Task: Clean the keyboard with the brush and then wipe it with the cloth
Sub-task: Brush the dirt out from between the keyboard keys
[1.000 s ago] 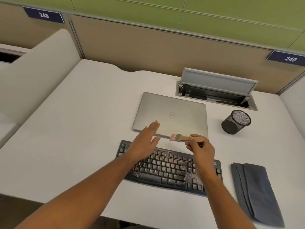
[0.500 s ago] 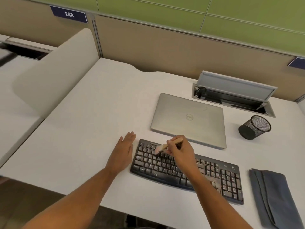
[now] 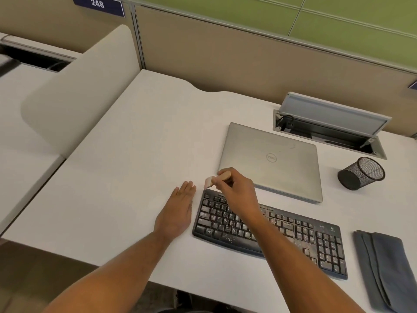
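From the head view, the right hand (image 3: 237, 193) pinched the brush (image 3: 217, 178) in curled fingers, bristles at the crumb-strewn keyboard (image 3: 282, 231)'s far-left corner. The left hand (image 3: 178, 211) lay flat on the desk (image 3: 135, 166), just left of the keyboard. Sweeping leftward would likely scatter crumbs under that palm. The cloth (image 3: 388, 267) lay folded right of the keyboard.

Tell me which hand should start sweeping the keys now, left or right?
Right. The right hand already holds the brush, bristles at the keyboard far-left corner, crumbs just below. The left hand lies flat on the desk beside the keyboard, better for bracing it.
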